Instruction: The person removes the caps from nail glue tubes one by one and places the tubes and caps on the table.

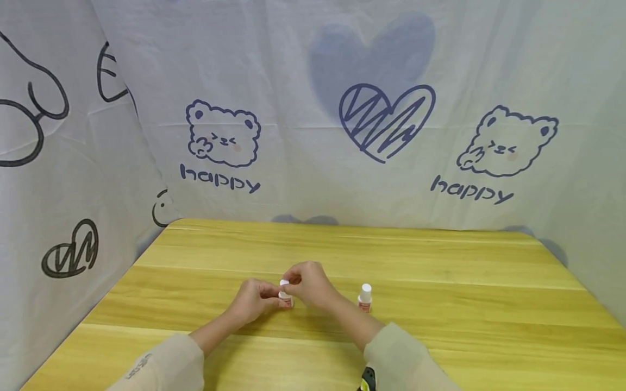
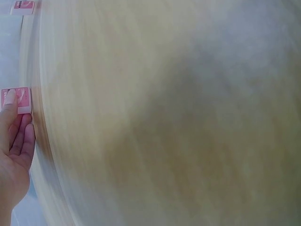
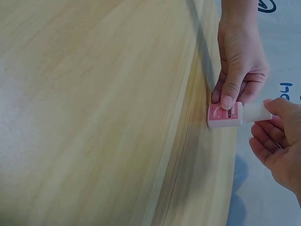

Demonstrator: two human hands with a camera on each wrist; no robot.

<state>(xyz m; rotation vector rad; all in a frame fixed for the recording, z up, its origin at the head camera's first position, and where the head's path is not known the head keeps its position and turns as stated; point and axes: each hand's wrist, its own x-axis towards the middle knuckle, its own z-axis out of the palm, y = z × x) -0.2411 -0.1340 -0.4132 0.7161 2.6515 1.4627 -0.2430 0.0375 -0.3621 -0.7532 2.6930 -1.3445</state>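
Observation:
A small white bottle [image 3: 225, 115] with a pink label stands upright on the wooden table. My left hand [image 1: 251, 301] grips its labelled body between thumb and fingers; in the left wrist view the thumb of that hand [image 2: 16, 141] lies across the pink label. From the other side my right hand [image 1: 310, 285] pinches the bottle's white cap [image 3: 257, 112] between thumb and fingertips. The cap sits on the bottle's top. To the right of my right hand stands a second, similar bottle [image 1: 364, 298] with a white cap, touched by neither hand.
The yellow wood-grain table [image 1: 440, 336] reaches back to a pale cloth [image 1: 293, 136] printed with bears and hearts. More cloth [image 1: 58, 206] hangs along the left side. A dark band [image 1: 368, 378] shows at the right sleeve.

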